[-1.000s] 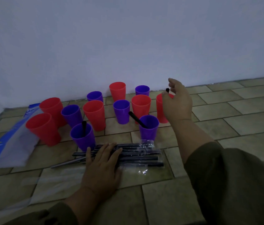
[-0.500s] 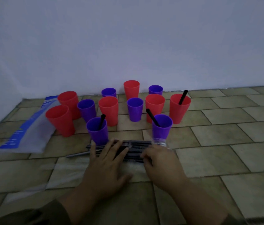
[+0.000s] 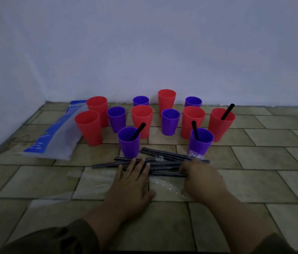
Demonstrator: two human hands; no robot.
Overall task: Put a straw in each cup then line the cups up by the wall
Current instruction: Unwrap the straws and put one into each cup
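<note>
Several red and purple cups stand on the tiled floor near the wall. Black straws lean in three of them: the front left purple cup (image 3: 128, 143), the front right purple cup (image 3: 201, 143) and the red cup (image 3: 221, 125) at the far right. A loose pile of black straws (image 3: 164, 158) lies in front of the cups. My left hand (image 3: 131, 184) lies flat, its straight fingers pressing on the pile's left part. My right hand (image 3: 202, 178) is at the pile's right end, fingers curled onto the nearest straw (image 3: 168, 174).
A blue-and-clear plastic bag (image 3: 53, 138) lies at the left by the corner. Crumpled clear wrap (image 3: 164, 186) lies under and between my hands. The white wall (image 3: 144, 52) rises right behind the back cups. Bare tiles stretch to the right.
My right hand let go of a straw in the far right red cup and came down to the pile's right end. My left hand stayed flat on the straws.
</note>
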